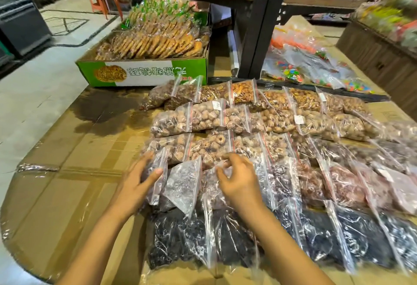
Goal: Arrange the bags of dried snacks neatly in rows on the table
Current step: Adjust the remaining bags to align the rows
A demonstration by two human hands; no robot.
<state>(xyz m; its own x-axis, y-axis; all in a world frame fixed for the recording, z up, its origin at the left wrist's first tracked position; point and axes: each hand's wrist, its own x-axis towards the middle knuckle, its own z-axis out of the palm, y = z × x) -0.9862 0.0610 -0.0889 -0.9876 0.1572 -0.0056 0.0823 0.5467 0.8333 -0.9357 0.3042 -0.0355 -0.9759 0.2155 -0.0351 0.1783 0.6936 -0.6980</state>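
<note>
The zip bags of dried snacks (248, 122) lie in overlapping rows across the right half of the cardboard-covered table (67, 194), with pale nuts at the far side and dark fruit nearest. At the left end of the second row from the near edge, an end bag (159, 183) is grasped by the left hand (137, 183) — thumb across its front, fingers behind. The right hand (239, 183) is curled over the top edge of a neighbouring bag (211, 185); whether the film is actually pinched cannot be told through the blur. Between them a third bag (184, 185) stands tilted up.

The bags are judged light and soft, with loose contents that shift inside thin, slippery film. A hold is best taken around the filled body or just below the red zip strip, not at a slack corner. Brittle pieces could be crushed if pressed hard.

The cardboard is sealed under glossy clear tape, so bags are expected to slide easily on it — a dark stain (106, 108) marks its far left. Beyond stand a green carton of biscuits (144, 72), a black shelf post (259, 25), bags of coloured sweets (291, 72) and an orange stool (110, 2) on a pale floor.
</note>
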